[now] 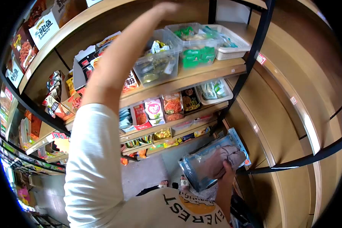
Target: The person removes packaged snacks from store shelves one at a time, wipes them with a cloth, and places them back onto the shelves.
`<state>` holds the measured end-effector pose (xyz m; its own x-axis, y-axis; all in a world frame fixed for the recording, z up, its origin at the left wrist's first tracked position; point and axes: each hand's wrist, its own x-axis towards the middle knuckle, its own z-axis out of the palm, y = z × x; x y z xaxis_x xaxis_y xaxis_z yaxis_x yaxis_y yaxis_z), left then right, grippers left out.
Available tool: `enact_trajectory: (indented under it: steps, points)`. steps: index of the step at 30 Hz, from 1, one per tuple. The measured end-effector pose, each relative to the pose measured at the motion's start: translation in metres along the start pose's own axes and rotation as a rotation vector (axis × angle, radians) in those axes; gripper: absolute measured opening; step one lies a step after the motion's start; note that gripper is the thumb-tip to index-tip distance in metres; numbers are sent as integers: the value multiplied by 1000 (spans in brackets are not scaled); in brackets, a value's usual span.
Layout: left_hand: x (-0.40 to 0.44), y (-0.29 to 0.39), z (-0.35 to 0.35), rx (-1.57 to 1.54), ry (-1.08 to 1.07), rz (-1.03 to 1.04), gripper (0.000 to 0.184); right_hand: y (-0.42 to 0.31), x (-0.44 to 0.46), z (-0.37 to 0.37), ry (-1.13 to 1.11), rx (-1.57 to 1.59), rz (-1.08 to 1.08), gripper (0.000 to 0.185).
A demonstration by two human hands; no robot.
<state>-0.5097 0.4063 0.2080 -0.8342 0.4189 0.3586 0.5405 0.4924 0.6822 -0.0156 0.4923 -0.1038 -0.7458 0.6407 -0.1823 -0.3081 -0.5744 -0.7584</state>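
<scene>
My left arm reaches up across the view, and my left hand (166, 7) is near the top edge by the upper shelf. It is smeared by motion, so its fingers cannot be made out. Low on the right, my right hand (227, 173) grips a crumpled brownish-grey cloth (216, 161), thumb on top. Under the cloth is a clear and blue plastic container or package (193, 167); whether my hand touches it is hidden. Nearest below my left hand are a clear plastic bin (155, 62) of packets and another bin (197, 47) with green packets.
A white basket (231, 47) stands at the shelf's right end. Boxes of snack packets (173, 106) and a white tray (216, 91) fill the shelf below. Bare wooden shelves (281, 106) curve along the right, beyond a black metal post (241, 76). Grey floor (144, 176) lies below.
</scene>
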Motion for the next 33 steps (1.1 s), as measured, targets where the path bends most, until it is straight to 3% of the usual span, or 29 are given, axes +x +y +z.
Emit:
enact_trajectory:
  steps: [4,6,7,12,20,23,29,33]
  points:
    - [-23,-42,-55,806,80,833,37,-1,11,1,34,-50,104,49]
    - [-95,2,-66,884,-55,583,38,1,18,8,-20,-67,109,48]
    - [-125,16,-70,937,-185,336,39,2,21,10,-68,-87,105,47]
    - [-202,18,-122,828,8,178,42,13,23,23,-234,-104,133,49]
    - [-269,-43,-211,833,106,157,38,22,13,50,-272,-91,231,43]
    - [-289,-47,-214,739,90,53,35,26,7,57,-268,-49,240,42]
    - [-290,-44,-184,530,72,157,17,32,-1,66,-355,-105,284,41]
    - [-274,-47,-185,560,303,266,10,24,-12,76,-352,-138,262,42]
